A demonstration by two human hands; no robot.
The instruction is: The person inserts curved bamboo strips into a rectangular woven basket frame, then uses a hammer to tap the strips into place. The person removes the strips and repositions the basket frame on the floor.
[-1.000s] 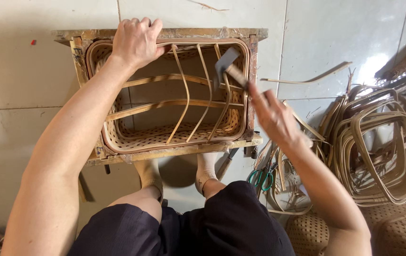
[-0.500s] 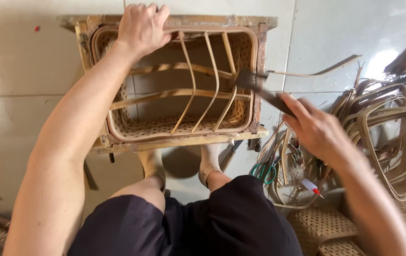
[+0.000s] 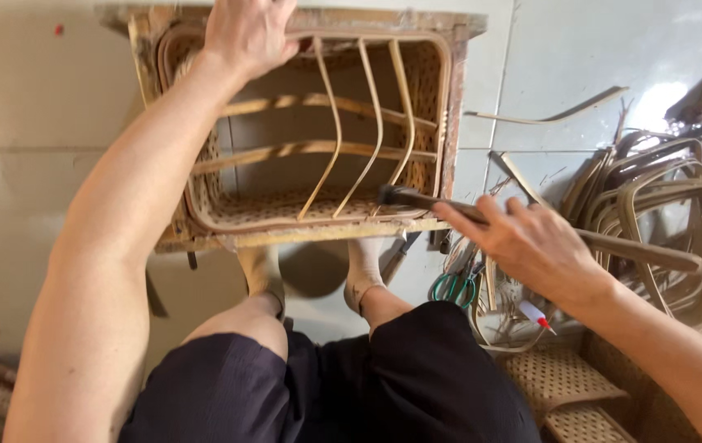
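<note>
Rattan frame (image 3: 302, 131) top clasped by left hand (image 3: 246, 33), arm outstretched, right hand (image 3: 531, 246) grip clenched around hammer (image 3: 417, 199)

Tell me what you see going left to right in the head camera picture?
Left hand on the wooden frame → hammer head → green-handled scissors → right hand → pile of bent cane hoops.

Fingertips of left hand (image 3: 246, 33) cut off by top edge, above wooden frame (image 3: 302, 236). Hammer (image 3: 400, 197) head blurred against frame's near rail; handle middle hidden under right hand (image 3: 531, 246). Scissors (image 3: 451, 287) right of frame partly buried among cane strips.
</note>
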